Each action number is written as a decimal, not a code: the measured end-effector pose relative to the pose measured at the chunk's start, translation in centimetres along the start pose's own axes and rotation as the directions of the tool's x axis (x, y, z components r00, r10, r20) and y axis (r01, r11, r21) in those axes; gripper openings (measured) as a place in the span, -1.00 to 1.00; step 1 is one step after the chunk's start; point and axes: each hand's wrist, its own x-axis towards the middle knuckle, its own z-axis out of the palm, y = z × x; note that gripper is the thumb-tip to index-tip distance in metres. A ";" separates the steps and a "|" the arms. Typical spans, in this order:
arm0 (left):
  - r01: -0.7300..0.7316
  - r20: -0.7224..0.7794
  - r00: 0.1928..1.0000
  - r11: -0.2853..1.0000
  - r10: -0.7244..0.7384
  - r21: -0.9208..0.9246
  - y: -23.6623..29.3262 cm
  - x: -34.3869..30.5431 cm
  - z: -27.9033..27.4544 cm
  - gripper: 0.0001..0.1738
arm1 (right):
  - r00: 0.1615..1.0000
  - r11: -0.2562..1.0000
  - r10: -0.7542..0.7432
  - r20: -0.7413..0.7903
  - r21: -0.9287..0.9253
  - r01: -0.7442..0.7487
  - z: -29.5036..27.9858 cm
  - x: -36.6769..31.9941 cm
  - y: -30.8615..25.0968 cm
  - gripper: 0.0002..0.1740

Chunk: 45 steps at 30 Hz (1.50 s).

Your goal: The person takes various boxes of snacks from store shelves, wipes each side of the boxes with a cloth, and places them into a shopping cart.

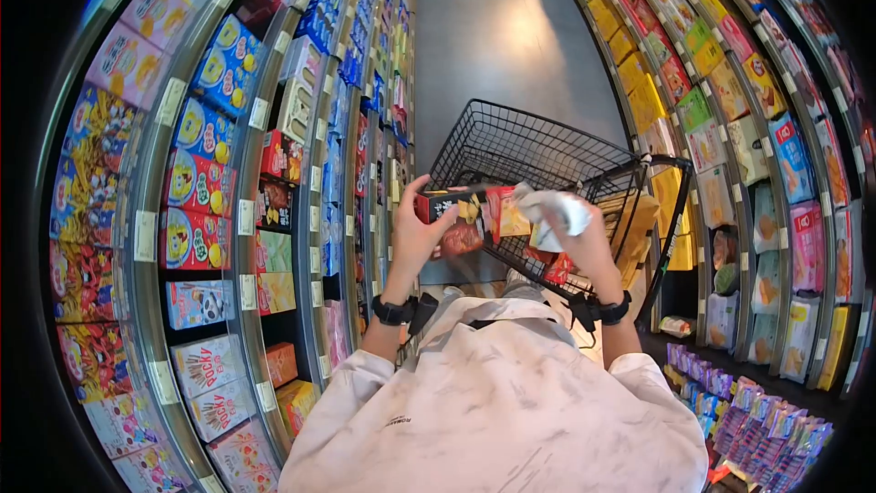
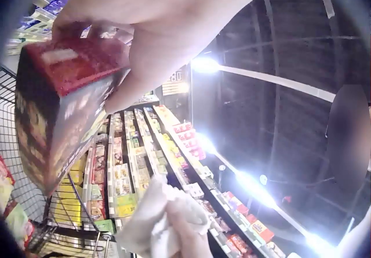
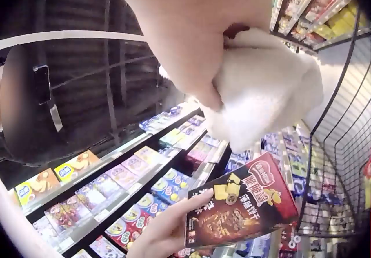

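My left hand (image 1: 422,236) grips a snack box (image 3: 237,209), thumb on one face and fingers round the other side. The box is black and red, with pale biscuit pieces pictured on its front; in the left wrist view its red end (image 2: 81,64) faces up. In my right hand (image 1: 591,242) is a bunched white cloth (image 3: 266,90), pinched between thumb and fingers. The cloth hangs just right of the box in the head view, near the cart's near end. Part of the right hand's grip is hidden behind the folds.
A black wire shopping cart (image 1: 547,126) stands just ahead, with a red package (image 1: 558,269) low in it. Shelves of boxed snacks (image 1: 196,246) line the left; shelves of packaged snacks (image 1: 730,173) line the right. Grey floor (image 1: 493,27) runs ahead. Purple packets (image 1: 757,429) hang low at right.
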 end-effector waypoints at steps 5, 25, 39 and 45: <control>0.042 0.055 0.997 0.980 -0.054 0.194 -7.0 6.4 4.8 -0.15 | 0.899 0.919 0.298 -0.321 0.351 -0.180 -4.0 -3.4 3.7 -0.74; 0.386 0.742 0.506 0.885 -0.440 0.261 -16.3 10.4 23.8 -0.57 | 0.659 0.769 0.618 -0.429 0.506 -0.392 -7.4 -13.9 8.1 -0.63; 0.319 0.866 0.501 0.930 0.000 -0.184 2.0 1.1 17.9 -0.18 | 0.850 0.660 0.525 -0.047 0.653 -0.371 -3.8 -7.6 6.5 -0.44; -0.103 0.557 0.828 0.994 0.064 0.038 -3.6 5.9 15.4 -0.34 | 0.854 0.713 0.510 0.099 0.507 -0.485 -3.4 -7.6 9.6 -0.50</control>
